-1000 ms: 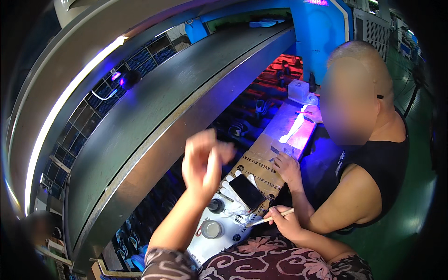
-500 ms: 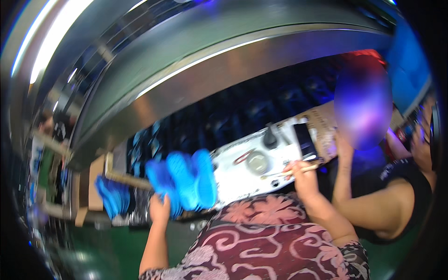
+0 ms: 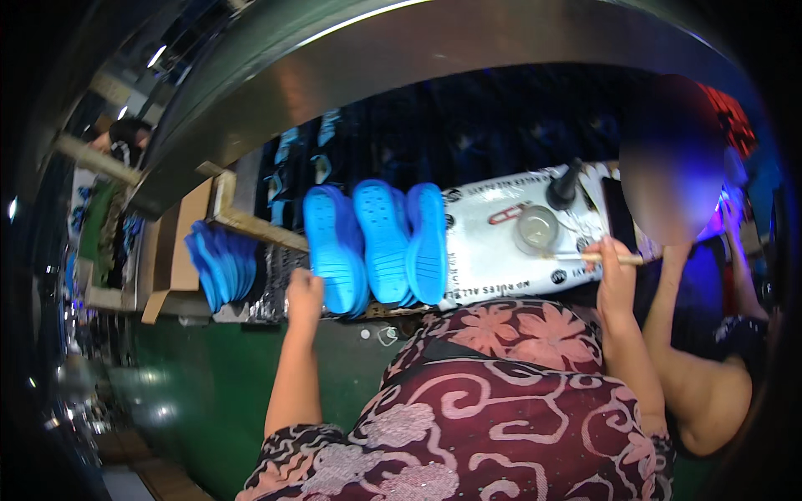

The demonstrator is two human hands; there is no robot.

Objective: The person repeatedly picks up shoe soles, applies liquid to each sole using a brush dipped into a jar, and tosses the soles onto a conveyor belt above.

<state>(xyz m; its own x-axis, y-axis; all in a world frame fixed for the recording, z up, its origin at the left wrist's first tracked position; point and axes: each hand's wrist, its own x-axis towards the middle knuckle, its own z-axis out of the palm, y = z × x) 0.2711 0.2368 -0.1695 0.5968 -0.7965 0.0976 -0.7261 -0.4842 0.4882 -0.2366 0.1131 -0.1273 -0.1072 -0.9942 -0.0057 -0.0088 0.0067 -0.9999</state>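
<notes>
Three stacks of bright blue foam shoe soles stand side by side on the bench: a left stack (image 3: 334,250), a middle stack (image 3: 383,242) and a right stack (image 3: 428,242). Just beside the near left edge of the left stack is my left hand (image 3: 304,294), its fingers curled in; whether anything is in them is hidden. My right hand (image 3: 614,265) grips the light wooden handle of a thin brush (image 3: 576,257). The brush's tip lies by a small round cup (image 3: 536,230) of pale stuff on a white printed plastic sheet (image 3: 480,259).
A black bottle with a pointed nozzle (image 3: 565,185) and a red-handled tool (image 3: 506,215) are by the cup. More blue soles (image 3: 221,265) lean near a cardboard box (image 3: 177,242) on the left. A metal hood (image 3: 468,50) spans the far side. A co-worker's arm (image 3: 697,384) is close on my right.
My view has shifted, so the bench sits higher and further right in it. My left hand's fingers look more curled. My right hand still holds the brush near the cup.
</notes>
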